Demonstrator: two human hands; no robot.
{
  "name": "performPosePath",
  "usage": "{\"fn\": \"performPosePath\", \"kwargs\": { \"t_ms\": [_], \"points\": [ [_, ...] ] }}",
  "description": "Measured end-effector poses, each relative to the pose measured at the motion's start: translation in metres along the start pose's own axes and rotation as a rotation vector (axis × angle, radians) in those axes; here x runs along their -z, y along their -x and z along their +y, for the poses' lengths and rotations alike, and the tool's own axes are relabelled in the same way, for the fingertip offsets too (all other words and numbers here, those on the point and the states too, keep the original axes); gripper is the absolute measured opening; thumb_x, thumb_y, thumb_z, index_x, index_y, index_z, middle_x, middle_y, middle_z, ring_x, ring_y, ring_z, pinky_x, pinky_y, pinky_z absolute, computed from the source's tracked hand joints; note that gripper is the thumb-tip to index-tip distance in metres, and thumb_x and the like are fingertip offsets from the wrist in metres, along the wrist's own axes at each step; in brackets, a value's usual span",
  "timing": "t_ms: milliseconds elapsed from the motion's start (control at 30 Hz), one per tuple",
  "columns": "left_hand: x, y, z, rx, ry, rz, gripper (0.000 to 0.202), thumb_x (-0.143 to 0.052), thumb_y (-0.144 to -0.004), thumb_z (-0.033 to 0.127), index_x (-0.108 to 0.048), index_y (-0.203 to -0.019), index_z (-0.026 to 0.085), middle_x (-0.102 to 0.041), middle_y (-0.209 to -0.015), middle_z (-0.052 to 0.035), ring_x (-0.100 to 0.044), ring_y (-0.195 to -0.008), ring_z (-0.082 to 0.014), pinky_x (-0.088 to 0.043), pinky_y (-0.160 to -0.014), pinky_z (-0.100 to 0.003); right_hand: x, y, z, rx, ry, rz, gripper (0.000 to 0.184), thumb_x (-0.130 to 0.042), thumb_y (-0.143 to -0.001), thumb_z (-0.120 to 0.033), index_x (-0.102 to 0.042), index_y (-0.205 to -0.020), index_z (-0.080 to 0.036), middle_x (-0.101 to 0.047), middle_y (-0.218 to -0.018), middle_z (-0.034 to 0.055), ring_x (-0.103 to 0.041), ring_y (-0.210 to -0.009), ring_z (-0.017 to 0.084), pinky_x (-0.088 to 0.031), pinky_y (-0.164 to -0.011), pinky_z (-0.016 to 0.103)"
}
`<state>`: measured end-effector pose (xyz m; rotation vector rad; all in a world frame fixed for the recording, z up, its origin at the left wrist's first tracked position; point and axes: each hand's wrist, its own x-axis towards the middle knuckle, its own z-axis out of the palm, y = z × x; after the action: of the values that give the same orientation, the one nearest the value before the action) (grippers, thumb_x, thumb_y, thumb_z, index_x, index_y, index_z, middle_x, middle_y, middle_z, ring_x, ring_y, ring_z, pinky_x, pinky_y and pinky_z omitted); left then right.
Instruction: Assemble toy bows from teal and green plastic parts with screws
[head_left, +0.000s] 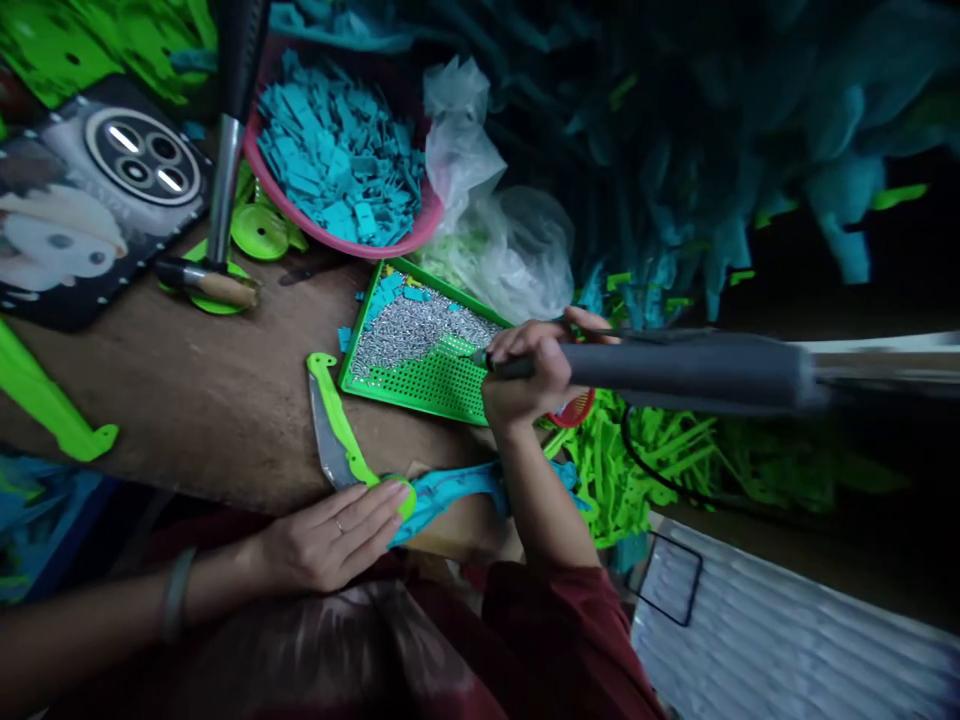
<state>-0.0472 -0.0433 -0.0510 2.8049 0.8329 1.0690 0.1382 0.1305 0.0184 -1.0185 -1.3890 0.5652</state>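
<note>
My right hand (529, 375) is wrapped round a dark grey electric screwdriver (675, 375), its tip over a green perforated tray (420, 390) of small silver screws (416, 330). My left hand (330, 540) lies flat at the table's near edge, fingers stretched over the green round joint of a bladed piece. That piece has a grey blade (328, 440) edged by a bright green strip (341, 425), with a blue handle (450, 495) running right, under my right forearm. What lies beneath my left palm is hidden.
A pink basin (345, 245) of small blue parts (337, 150) stands behind the tray, beside clear plastic bags (517, 250). At left are a hammer (217, 240), a phone (97, 200) and a green strip (52, 390). Green parts (697, 450) pile up at right.
</note>
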Motion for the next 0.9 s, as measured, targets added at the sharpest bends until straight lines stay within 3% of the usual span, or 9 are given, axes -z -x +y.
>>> {"fn": "performPosePath", "kwargs": {
  "t_ms": [100, 467, 667, 767, 900],
  "points": [
    [0.0, -0.001, 0.0, 0.002, -0.004, -0.027, 0.034, -0.046, -0.101, 0.028, -0.065, -0.124, 0.011, -0.06, -0.139, -0.0132, -0.054, -0.132, -0.0248, -0.033, -0.121, -0.04, -0.002, -0.007, 0.023, -0.004, -0.076, 0.151, 0.022, -0.05, -0.081, -0.03, -0.044, -0.102, -0.029, -0.036, -0.054, -0.012, -0.035, -0.035, 0.009, -0.036, -0.039, 0.021],
    [0.005, -0.003, 0.002, 0.003, 0.025, -0.062, 0.03, -0.052, -0.099, 0.027, -0.065, -0.122, 0.011, -0.061, -0.138, -0.0137, -0.057, -0.13, -0.0239, -0.034, -0.12, -0.04, -0.002, 0.001, 0.027, -0.044, -0.19, 0.1, 0.02, -0.055, -0.081, -0.028, -0.046, -0.099, -0.027, -0.045, -0.054, -0.0121, -0.042, -0.037, 0.008, -0.039, -0.04, 0.022],
    [0.01, -0.005, 0.001, -0.023, -0.004, -0.152, 0.033, -0.049, -0.099, 0.024, -0.063, -0.128, 0.016, -0.058, -0.142, -0.0089, -0.052, -0.134, -0.0213, -0.038, -0.117, -0.035, -0.003, 0.001, 0.03, -0.05, -0.236, 0.113, 0.02, -0.057, -0.08, -0.024, -0.049, -0.098, -0.026, -0.047, -0.054, -0.0119, -0.041, -0.037, 0.008, -0.039, -0.039, 0.02],
    [0.008, -0.002, 0.003, -0.034, 0.0, -0.156, 0.034, -0.05, -0.099, 0.025, -0.062, -0.129, 0.014, -0.055, -0.145, -0.0109, -0.05, -0.135, -0.0248, -0.04, -0.115, -0.038, -0.004, -0.002, 0.022, -0.055, -0.193, 0.112, 0.018, -0.058, -0.08, -0.024, -0.05, -0.096, -0.026, -0.047, -0.054, -0.0113, -0.043, -0.038, 0.008, -0.04, -0.041, 0.021],
    [0.01, 0.003, 0.011, -0.046, -0.031, -0.148, 0.036, -0.053, -0.098, 0.028, -0.062, -0.128, 0.012, -0.056, -0.143, -0.0138, -0.054, -0.132, -0.0276, -0.044, -0.112, -0.04, -0.02, 0.0, -0.02, 0.02, -0.257, 0.169, 0.017, -0.053, -0.081, -0.019, -0.055, -0.096, -0.027, -0.043, -0.054, -0.01, -0.042, -0.038, 0.008, -0.042, -0.041, 0.021]
  ]
}}
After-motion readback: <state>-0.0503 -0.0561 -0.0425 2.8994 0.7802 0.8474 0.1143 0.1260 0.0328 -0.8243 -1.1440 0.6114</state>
